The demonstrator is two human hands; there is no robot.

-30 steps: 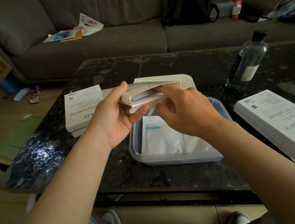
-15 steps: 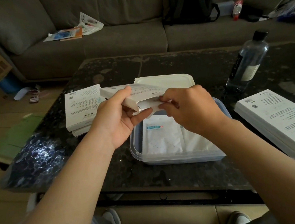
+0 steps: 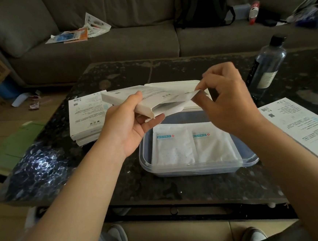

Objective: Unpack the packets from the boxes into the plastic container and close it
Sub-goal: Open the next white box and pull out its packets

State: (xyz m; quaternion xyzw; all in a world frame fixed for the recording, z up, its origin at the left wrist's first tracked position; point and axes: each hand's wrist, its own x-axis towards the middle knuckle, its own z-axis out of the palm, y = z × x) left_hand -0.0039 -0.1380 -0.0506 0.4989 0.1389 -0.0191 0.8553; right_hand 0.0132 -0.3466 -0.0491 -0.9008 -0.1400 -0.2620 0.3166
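Note:
My left hand (image 3: pixel 129 122) grips a flat white box (image 3: pixel 133 97) above the table, its open end pointing right. My right hand (image 3: pixel 227 99) pinches the corner of a white packet (image 3: pixel 179 99) that sticks partly out of that open end. Below them stands the clear plastic container (image 3: pixel 200 169) with two white packets (image 3: pixel 192 146) lying side by side in it. The container's white lid (image 3: pixel 172 85) lies on the table just behind, partly hidden by the box.
Two white boxes (image 3: pixel 86 116) are stacked on the table at the left, and more white boxes (image 3: pixel 303 126) lie at the right edge. A dark-capped bottle (image 3: pixel 266 66) stands back right. A shiny blue bag (image 3: pixel 34 172) sits at the table's left corner. A grey sofa runs behind.
My right hand has moved up and to the right, drawing a packet partly out of the box. The left hand has tipped the box flatter and lifted it slightly.

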